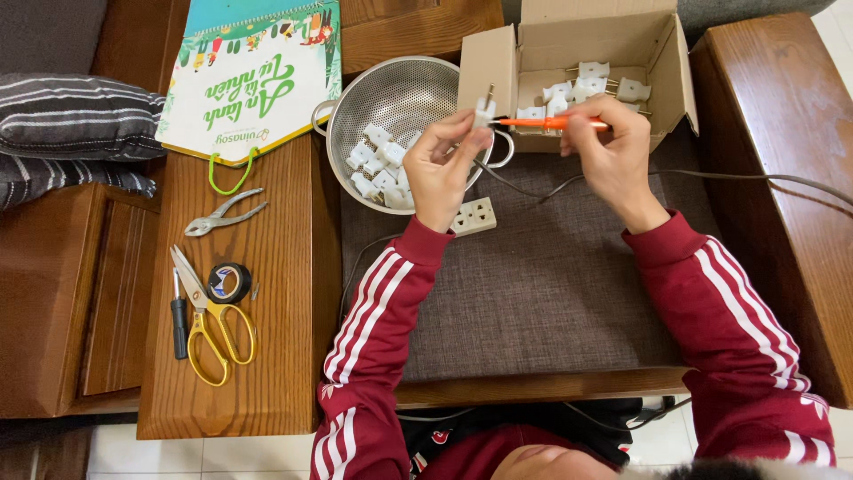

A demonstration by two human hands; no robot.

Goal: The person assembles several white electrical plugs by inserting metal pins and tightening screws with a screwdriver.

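Hands raised over cushion [551, 293] | I pinch plug [484, 110] in left hand [442, 169], prongs up for access | right hand [613, 147] grips orange screwdriver [549, 123], tip at plug | colander [391, 107], box [533, 53] at cushion's far edge for reach.

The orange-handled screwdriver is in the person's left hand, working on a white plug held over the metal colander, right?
Not quite. In the head view the orange-handled screwdriver is in the right hand, not the left. The left hand holds the white plug, and they do sit over the metal colander.
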